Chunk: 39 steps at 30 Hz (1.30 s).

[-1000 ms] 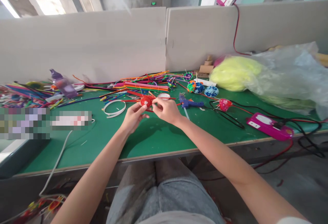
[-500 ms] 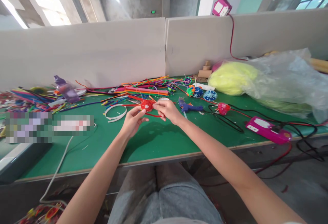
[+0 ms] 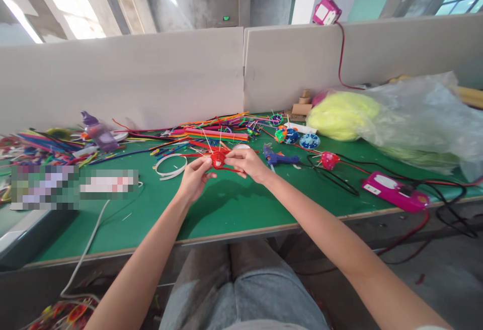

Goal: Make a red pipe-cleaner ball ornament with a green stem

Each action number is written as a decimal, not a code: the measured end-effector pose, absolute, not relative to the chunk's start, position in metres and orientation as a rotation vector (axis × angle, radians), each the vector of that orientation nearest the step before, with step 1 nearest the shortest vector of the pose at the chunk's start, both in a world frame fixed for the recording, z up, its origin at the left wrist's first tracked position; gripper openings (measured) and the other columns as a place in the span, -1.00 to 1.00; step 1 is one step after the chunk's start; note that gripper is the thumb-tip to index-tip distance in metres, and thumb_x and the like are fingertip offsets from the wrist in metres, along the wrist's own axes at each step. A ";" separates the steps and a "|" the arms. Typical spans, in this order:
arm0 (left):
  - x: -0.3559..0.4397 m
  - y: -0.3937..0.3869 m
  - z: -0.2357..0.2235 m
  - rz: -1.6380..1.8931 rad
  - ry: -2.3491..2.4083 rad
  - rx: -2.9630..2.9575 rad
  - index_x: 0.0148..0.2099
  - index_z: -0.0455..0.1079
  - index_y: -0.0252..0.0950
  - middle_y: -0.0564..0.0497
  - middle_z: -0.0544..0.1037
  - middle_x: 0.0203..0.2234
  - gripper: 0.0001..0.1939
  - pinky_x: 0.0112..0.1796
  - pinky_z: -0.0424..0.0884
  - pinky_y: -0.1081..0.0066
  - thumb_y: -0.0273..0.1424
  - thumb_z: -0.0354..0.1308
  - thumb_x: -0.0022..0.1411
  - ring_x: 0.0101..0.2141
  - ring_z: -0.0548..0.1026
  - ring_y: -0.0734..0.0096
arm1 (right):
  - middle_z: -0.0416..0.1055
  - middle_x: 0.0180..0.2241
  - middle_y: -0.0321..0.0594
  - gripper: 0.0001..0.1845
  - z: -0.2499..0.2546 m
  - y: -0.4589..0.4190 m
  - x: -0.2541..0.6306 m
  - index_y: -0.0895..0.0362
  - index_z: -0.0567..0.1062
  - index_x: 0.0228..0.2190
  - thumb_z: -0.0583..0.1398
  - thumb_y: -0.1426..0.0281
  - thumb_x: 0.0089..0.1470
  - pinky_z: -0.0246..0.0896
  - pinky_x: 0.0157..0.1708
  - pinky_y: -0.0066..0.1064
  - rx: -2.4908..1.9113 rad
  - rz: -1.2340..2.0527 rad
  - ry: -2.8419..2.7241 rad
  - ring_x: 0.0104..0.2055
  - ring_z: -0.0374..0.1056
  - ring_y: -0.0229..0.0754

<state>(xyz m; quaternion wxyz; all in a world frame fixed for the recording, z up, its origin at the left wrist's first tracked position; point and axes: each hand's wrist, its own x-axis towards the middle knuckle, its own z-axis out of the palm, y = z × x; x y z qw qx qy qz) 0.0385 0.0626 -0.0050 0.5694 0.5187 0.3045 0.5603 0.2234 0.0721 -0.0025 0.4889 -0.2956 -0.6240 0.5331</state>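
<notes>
Between my two hands is a small round red piece (image 3: 218, 159) with thin white sticks poking out of its top and left side. It looks wound with fuzzy red pipe cleaner, and a pale spot shows at its middle. My left hand (image 3: 194, 178) is closed, pinching the piece at its left edge. On the right side, the fingers of my right hand (image 3: 248, 164) are pressed together on a red pipe cleaner (image 3: 232, 170) right beside the piece. Both hands hover over the green table (image 3: 234, 209).
Behind lie pipe cleaners (image 3: 217, 135) in many colours. A white strip coil (image 3: 170, 165) is at left, a blue glue gun (image 3: 279, 158) at right. Further right are a red stick-studded ball (image 3: 327, 160), blue balls (image 3: 309, 141), a magenta power strip (image 3: 395, 190) with cables, and plastic bags (image 3: 418, 118).
The red piece has turned in my fingers, so its white sticks now stand up plainly. My left fingers have shifted from its front face to its left edge. My right hand stays close beside it.
</notes>
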 end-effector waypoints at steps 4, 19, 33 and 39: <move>0.038 0.065 -0.007 1.364 0.714 1.239 -0.38 0.54 -0.31 -0.02 0.58 -0.35 -0.74 -0.52 0.41 0.58 -0.24 0.40 -0.06 -0.36 0.50 0.48 | 0.06 -0.78 -0.55 -0.71 -0.005 0.072 0.221 0.19 0.53 -0.38 0.32 0.24 -0.14 -0.12 -0.80 -0.57 -0.685 1.318 -1.412 -0.76 -0.06 -0.45; 0.040 0.062 -0.005 1.355 0.742 1.221 -0.38 0.51 -0.30 0.03 0.56 -0.36 -0.76 -0.50 0.45 0.57 -0.30 0.42 -0.10 -0.38 0.47 0.50 | 0.08 -0.74 -0.53 -0.73 -0.001 0.071 0.222 0.15 0.46 -0.38 0.29 0.22 -0.08 -0.15 -0.77 -0.53 -0.747 1.211 -1.411 -0.73 -0.06 -0.42; 0.038 0.068 -0.005 1.417 0.785 1.053 -0.39 0.45 -0.29 0.08 0.60 -0.46 -0.69 -0.52 0.43 0.62 -0.28 0.45 -0.16 -0.47 0.54 0.53 | 0.48 -0.50 -0.31 -0.90 -0.014 0.072 0.217 0.13 0.53 -0.44 0.25 0.38 0.09 0.07 -0.44 -0.48 -0.907 0.264 -1.919 -0.49 0.31 -0.30; 0.038 0.067 -0.006 1.365 0.821 1.081 -0.36 0.43 -0.29 0.07 0.60 -0.41 -0.66 -0.55 0.38 0.62 -0.25 0.43 -0.13 -0.43 0.58 0.47 | 0.54 -0.43 -0.27 -0.87 -0.012 0.072 0.219 0.13 0.53 -0.42 0.21 0.37 0.13 0.19 -0.34 -0.45 -0.822 0.234 -1.852 -0.41 0.40 -0.25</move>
